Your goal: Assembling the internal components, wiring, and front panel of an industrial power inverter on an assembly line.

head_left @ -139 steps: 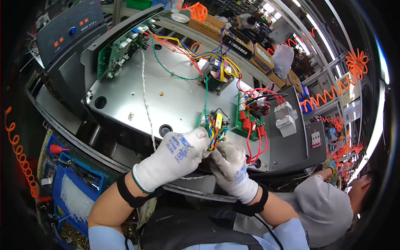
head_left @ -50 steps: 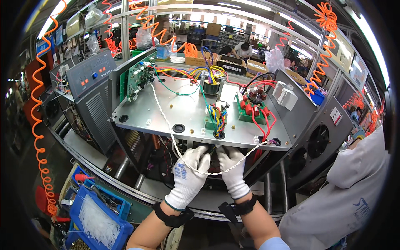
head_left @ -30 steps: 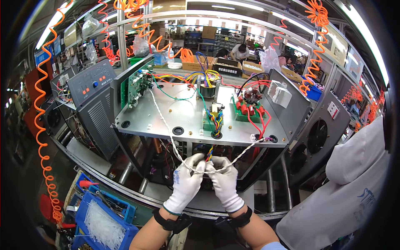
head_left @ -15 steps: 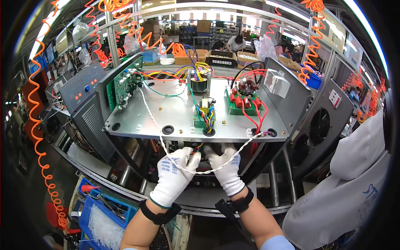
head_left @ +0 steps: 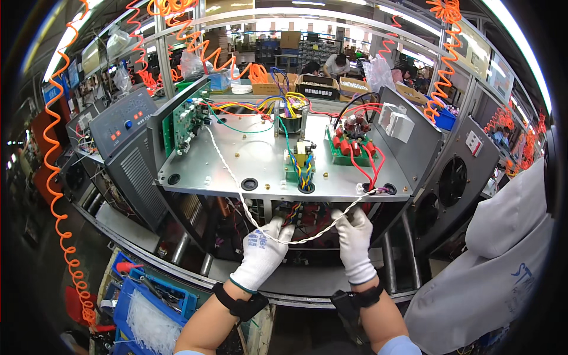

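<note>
Centre of the frame: grey metal surface [head_left: 266, 171] with circuit boards and coloured wires. Below it, left hand [head_left: 262, 251] and right hand [head_left: 354, 242] — both gloved, pinching a white twisted cable [head_left: 296, 239] between them. Orange coiled hoses [head_left: 59, 195] at left; factory shelving [head_left: 296, 47] along the top.

Matt grey metal chassis plate [head_left: 260, 160]

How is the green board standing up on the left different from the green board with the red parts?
The left board stands upright at the plate's edge; the right board lies flat on it. The left board carries small pale and dark parts; the right board carries round red parts and red wires. The left board looks larger. Both are green circuit boards with wires, far from the gloved hands.
</note>
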Available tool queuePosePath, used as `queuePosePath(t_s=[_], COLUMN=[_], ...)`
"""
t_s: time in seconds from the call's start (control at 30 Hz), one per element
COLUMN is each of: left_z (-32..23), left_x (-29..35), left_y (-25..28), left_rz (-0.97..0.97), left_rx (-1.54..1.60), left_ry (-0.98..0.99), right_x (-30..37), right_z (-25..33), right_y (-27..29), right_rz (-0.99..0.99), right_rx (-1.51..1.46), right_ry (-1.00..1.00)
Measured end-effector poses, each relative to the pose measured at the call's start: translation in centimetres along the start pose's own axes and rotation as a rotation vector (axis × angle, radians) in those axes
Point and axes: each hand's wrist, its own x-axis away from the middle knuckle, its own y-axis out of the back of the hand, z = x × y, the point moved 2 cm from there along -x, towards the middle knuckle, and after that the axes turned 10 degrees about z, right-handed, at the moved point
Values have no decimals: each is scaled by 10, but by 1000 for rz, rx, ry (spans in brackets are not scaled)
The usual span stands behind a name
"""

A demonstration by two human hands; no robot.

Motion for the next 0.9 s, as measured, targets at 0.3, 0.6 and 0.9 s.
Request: queuePosePath(t_s=[0.3,0.6,0.9], left_z=[2,-8,0], left_x=[6,-10,-25], left_y=[12,-18,-30], left_rz=[-17,421,201], left_rx=[88,787,1092], left_ry=[-116,124,-98], right_x=[4,-21,-9], right_z=[16,28,21], right_y=[-3,-18,-19], right_rz=[423,363,204], right_rx=[-60,1493,387], right_ry=[-370,66,-280])
